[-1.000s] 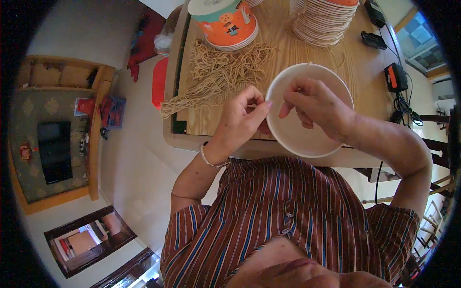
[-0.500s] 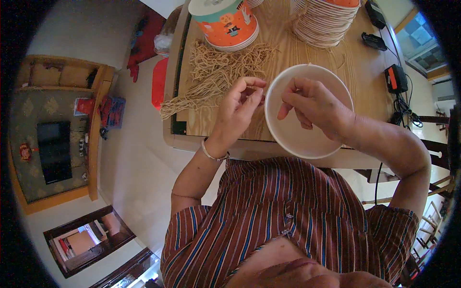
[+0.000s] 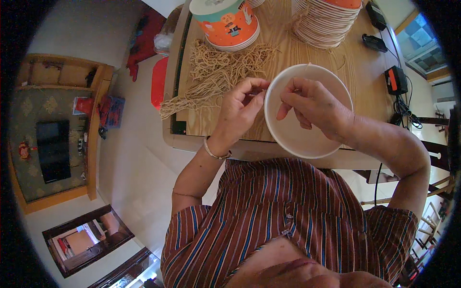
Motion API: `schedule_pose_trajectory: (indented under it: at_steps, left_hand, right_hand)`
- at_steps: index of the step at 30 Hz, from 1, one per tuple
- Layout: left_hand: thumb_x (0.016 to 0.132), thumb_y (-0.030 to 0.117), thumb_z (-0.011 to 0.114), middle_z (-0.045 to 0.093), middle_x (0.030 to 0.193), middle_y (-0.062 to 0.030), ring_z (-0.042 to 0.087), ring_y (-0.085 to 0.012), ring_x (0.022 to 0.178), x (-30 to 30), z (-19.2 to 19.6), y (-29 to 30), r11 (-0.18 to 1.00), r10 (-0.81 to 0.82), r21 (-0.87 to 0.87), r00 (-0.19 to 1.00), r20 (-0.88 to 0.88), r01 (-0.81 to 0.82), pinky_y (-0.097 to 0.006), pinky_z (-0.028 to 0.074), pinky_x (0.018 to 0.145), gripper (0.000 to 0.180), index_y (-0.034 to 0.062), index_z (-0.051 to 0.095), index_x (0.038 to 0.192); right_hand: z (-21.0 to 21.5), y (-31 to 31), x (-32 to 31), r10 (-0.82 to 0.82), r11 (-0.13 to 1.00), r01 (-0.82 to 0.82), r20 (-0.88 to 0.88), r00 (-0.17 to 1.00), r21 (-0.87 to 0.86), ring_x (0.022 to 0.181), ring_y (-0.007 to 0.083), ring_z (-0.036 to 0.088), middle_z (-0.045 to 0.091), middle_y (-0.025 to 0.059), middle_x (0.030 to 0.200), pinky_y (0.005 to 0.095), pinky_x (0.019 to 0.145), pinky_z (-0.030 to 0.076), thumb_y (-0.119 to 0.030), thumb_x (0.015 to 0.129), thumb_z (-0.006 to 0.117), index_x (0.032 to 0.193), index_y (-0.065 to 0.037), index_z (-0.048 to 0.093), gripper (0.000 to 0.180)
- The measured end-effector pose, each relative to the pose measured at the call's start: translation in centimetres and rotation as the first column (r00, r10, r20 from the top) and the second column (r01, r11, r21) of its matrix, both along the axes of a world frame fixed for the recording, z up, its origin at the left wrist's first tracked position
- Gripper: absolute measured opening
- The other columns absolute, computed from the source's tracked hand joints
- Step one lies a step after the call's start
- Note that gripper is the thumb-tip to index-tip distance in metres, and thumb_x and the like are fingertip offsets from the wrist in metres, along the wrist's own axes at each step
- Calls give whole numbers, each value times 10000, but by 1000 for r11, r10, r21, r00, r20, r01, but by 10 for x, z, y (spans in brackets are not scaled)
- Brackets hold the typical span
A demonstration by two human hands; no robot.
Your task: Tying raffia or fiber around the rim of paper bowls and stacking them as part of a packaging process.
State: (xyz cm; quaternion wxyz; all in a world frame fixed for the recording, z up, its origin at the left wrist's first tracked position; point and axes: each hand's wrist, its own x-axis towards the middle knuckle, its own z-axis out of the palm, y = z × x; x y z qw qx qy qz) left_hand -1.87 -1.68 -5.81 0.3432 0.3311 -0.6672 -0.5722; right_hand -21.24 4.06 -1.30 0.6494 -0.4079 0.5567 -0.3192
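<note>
- Head view: one white paper bowl [image 3: 307, 129] is tipped on its near edge at the near side of the wooden worktop [image 3: 230, 120], its open mouth turned up toward the person, probably so both hands can work at the rim.
- The left hand [image 3: 240, 108] is pinched nearly shut, thumb and fingertips meeting at the bowl's left rim; it seems to nip a thin string there, though the strand is too fine to be sure.
- The right hand [image 3: 312, 103] lies inside the bowl, fingers curled loosely; it steadies the bowl, and whether it grips anything I cannot tell.
- One loose heap of tan strings [image 3: 216, 72] lies just left and far of the bowl, within easy reach.
- Farther off: one stack of orange printed bowls [image 3: 225, 24] and one stack of plain bowls [image 3: 326, 24].
- Two black gadgets [image 3: 374, 29] and one orange-and-black device [image 3: 394, 79] sit at the right.
</note>
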Motion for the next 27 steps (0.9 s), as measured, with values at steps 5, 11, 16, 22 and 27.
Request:
schedule_pose_trajectory:
  at_steps: [5,11,16,22,27]
  left_hand:
    - [931,61,570,646,962,-8,581,-56,827,2,-2,0,1000,4,22,1000,-6,-4,-227,492,750,182,7,612,1100]
    - [929,67,576,652,955,-13,588,-60,818,1,1,1,1000,2,18,1000,-11,-1,-230,496,744,184,5,611,1099]
    - [930,65,573,653,959,-15,596,-64,832,2,0,1,999,9,35,1000,-10,-9,-234,499,752,182,4,613,1097]
    - [927,53,568,655,967,-14,597,-64,828,2,-1,1,999,9,44,1000,0,-9,-228,499,749,186,4,616,1100]
    - [917,50,584,665,955,-14,603,-67,819,1,-2,1,999,22,36,1000,-7,-22,-231,503,744,190,5,632,1095]
  right_hand:
    - [1,-2,2,3,1000,-2,-17,1000,14,470,48,419,664,66,785,214,413,357,-174,965,516,957,-46,538,130]
    - [1,-3,3,-3,1000,4,-32,999,28,467,50,421,665,65,778,212,412,360,-179,966,521,950,-49,540,132]
    - [0,-3,4,-9,1000,9,-51,999,10,465,54,427,665,66,777,212,412,362,-179,963,525,944,-47,543,135]
    - [0,-4,4,9,1000,-10,-55,998,-9,467,54,436,664,68,776,208,417,369,-170,963,521,962,-30,549,143]
    - [-2,-4,4,-3,1000,2,-48,999,-23,466,58,441,661,68,774,210,418,375,-181,964,518,965,-20,560,166]
